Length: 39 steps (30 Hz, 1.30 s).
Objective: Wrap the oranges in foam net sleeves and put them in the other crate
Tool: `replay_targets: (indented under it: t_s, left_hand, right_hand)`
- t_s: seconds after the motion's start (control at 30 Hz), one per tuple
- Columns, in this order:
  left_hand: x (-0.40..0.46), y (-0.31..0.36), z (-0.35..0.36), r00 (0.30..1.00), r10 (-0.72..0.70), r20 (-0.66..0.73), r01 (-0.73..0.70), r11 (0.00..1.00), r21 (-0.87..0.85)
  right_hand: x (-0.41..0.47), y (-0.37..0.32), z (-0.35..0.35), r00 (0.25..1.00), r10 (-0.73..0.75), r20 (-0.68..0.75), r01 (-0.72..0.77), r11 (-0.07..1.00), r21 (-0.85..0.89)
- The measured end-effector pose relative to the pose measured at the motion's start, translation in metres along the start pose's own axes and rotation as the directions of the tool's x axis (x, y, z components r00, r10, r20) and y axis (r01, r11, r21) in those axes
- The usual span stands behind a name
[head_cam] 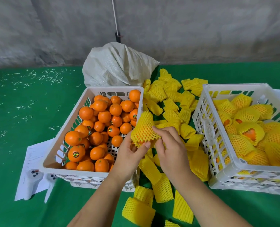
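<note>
Sleeving an orange between the two crates

Both hands, left hand (129,154) and right hand (170,149), pinch one foam sleeve (144,130) stretched over an orange, just right of the orange crate (93,171). Best to draw the net evenly until both ends close, then set it in the far-right crate (218,163).

Bright, even light from above; shadows soft and short, colours vivid, wide-angle bending at the edges, focus slightly soft.
</note>
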<state>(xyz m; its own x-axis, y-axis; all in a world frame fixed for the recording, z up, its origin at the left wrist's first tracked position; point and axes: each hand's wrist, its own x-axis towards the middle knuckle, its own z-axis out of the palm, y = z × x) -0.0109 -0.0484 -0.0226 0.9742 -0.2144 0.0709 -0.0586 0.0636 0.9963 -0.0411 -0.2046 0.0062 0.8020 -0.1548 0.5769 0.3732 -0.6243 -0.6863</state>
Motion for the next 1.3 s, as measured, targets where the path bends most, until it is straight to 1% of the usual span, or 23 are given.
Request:
replay_targets:
  t_s: [0.1, 0.13, 0.17, 0.23, 0.3, 0.33, 0.37, 0.43, 0.47, 0.5, 0.57, 0.6, 0.67, 0.73, 0.83, 0.9, 0.97, 1.07, 1.13, 1.2, 1.23, 1.27, 1.3]
  left_hand:
    - [0.002, 0.000, -0.002, 0.998, -0.002, -0.055, 0.001, 1.000, -0.009]
    - [0.003, -0.002, -0.004, 0.998, -0.004, -0.060, 0.002, 1.000, -0.030]
    - [0.004, -0.002, -0.005, 0.998, -0.010, -0.068, 0.005, 0.998, -0.064]
    - [0.004, 0.000, -0.006, 0.997, -0.002, -0.076, -0.005, 0.996, -0.091]
    - [0.003, 0.002, -0.006, 0.995, 0.051, -0.089, -0.053, 0.999, -0.013]
    - [0.003, 0.003, -0.006, 0.993, 0.073, -0.094, -0.070, 0.997, 0.031]
    - [0.003, 0.002, -0.006, 0.992, 0.083, -0.096, -0.076, 0.995, 0.070]
    - [0.003, 0.002, -0.005, 0.995, 0.068, -0.076, -0.057, 0.990, 0.129]
    - [0.002, 0.001, -0.003, 0.997, 0.058, -0.050, -0.049, 0.984, 0.169]
    - [0.001, 0.001, -0.002, 0.998, 0.054, -0.014, -0.050, 0.975, 0.218]
    - [-0.001, 0.000, 0.000, 0.997, 0.056, 0.056, -0.069, 0.960, 0.270]
    - [-0.001, 0.000, 0.000, 0.997, 0.048, 0.064, -0.063, 0.964, 0.257]
    - [-0.003, 0.001, 0.001, 1.000, 0.012, 0.025, -0.017, 0.980, 0.196]
    - [-0.006, 0.001, 0.003, 1.000, 0.016, 0.006, -0.017, 0.970, 0.244]
    - [-0.007, -0.002, 0.005, 0.988, 0.055, 0.145, -0.108, 0.914, 0.390]
    - [-0.006, -0.003, 0.003, 0.983, 0.036, 0.178, -0.101, 0.924, 0.369]
    - [-0.004, -0.002, 0.001, 0.992, 0.015, 0.129, -0.052, 0.955, 0.291]
    - [-0.003, -0.004, 0.000, 0.999, -0.011, 0.045, 0.003, 0.983, 0.184]
    - [0.000, -0.005, 0.000, 0.999, -0.036, -0.002, 0.036, 0.991, 0.128]
    - [0.003, -0.006, 0.001, 0.998, -0.057, -0.030, 0.060, 0.993, 0.099]
    - [0.004, -0.006, 0.002, 0.997, -0.065, -0.042, 0.069, 0.994, 0.088]
    - [0.005, -0.006, 0.002, 0.996, -0.072, -0.053, 0.076, 0.995, 0.072]
    - [0.007, -0.007, 0.003, 0.995, -0.076, -0.064, 0.079, 0.996, 0.052]
  right_hand:
    - [-0.008, -0.002, 0.001, 0.989, -0.148, 0.016, 0.149, 0.988, -0.037]
    - [-0.014, -0.004, 0.004, 0.984, -0.172, 0.040, 0.174, 0.984, -0.034]
    - [-0.018, -0.006, 0.007, 0.986, -0.156, 0.063, 0.157, 0.987, -0.022]
    - [-0.022, -0.009, 0.010, 0.992, -0.024, 0.123, 0.023, 1.000, 0.009]
    - [-0.022, -0.010, 0.008, 0.967, 0.131, 0.216, -0.155, 0.983, 0.098]
    - [-0.021, -0.012, 0.007, 0.936, 0.208, 0.284, -0.267, 0.945, 0.190]
    - [-0.020, -0.015, 0.005, 0.892, 0.296, 0.341, -0.403, 0.861, 0.309]
    - [-0.016, -0.021, 0.008, 0.755, 0.506, 0.417, -0.656, 0.562, 0.504]
    - [-0.013, -0.023, 0.010, 0.694, 0.570, 0.440, -0.714, 0.466, 0.523]
    - [-0.011, -0.022, 0.013, 0.661, 0.606, 0.443, -0.742, 0.441, 0.504]
    - [-0.007, -0.016, 0.017, 0.624, 0.664, 0.412, -0.764, 0.407, 0.501]
    - [-0.005, -0.011, 0.017, 0.600, 0.694, 0.399, -0.765, 0.350, 0.542]
    - [-0.002, -0.006, 0.015, 0.560, 0.729, 0.393, -0.736, 0.220, 0.640]
    - [-0.001, -0.004, 0.014, 0.545, 0.735, 0.403, -0.720, 0.165, 0.674]
    - [0.001, -0.001, 0.015, 0.539, 0.752, 0.379, -0.724, 0.184, 0.665]
    - [0.009, 0.008, 0.010, 0.538, 0.778, 0.324, -0.723, 0.228, 0.652]
    - [0.023, 0.029, -0.006, 0.547, 0.801, 0.244, -0.726, 0.310, 0.614]
    - [0.058, 0.078, -0.051, 0.621, 0.782, 0.051, -0.686, 0.510, 0.519]
    - [0.089, 0.112, -0.086, 0.657, 0.747, -0.097, -0.661, 0.633, 0.403]
    - [0.124, 0.145, -0.112, 0.661, 0.715, -0.227, -0.665, 0.698, 0.265]
    - [0.141, 0.159, -0.120, 0.663, 0.700, -0.264, -0.672, 0.712, 0.202]
    - [0.155, 0.172, -0.125, 0.676, 0.687, -0.267, -0.681, 0.721, 0.129]
    - [0.165, 0.182, -0.127, 0.694, 0.681, -0.233, -0.693, 0.720, 0.041]
